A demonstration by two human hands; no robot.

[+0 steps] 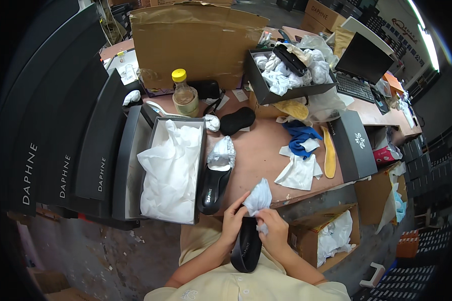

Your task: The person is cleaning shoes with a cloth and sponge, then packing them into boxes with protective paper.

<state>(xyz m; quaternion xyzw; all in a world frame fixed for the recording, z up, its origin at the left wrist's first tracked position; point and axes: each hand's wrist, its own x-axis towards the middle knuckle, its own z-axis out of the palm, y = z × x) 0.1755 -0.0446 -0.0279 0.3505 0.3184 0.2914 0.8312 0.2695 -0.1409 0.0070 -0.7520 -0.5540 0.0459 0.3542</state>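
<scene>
A black slide shoe (pixel 247 246) lies in front of my body, its toe end pointing away from me. Pale bluish-white material (pixel 258 196) covers the toe end; whether it is strap or wrapping I cannot tell. My left hand (pixel 233 220) is closed around the left side of the shoe near that material. On the other side, my right hand (pixel 273 228) pinches a crumpled whitish piece (pixel 262 229) against the shoe. The matching slide (pixel 216 188) rests on the table, with a pale gathered strap and white stuffing. Left of it sits an open shoebox (pixel 202 165) lined with white tissue paper (pixel 173 168).
Black shoeboxes (pixel 65 130) stand at the left. Behind are a yellow-capped bottle (pixel 186 98) and a box of crumpled paper (pixel 294 93). Blue and white cloths (pixel 300 170) and a yellow insole (pixel 329 153) lie at the right. A carton (pixel 299 236) stands on the floor.
</scene>
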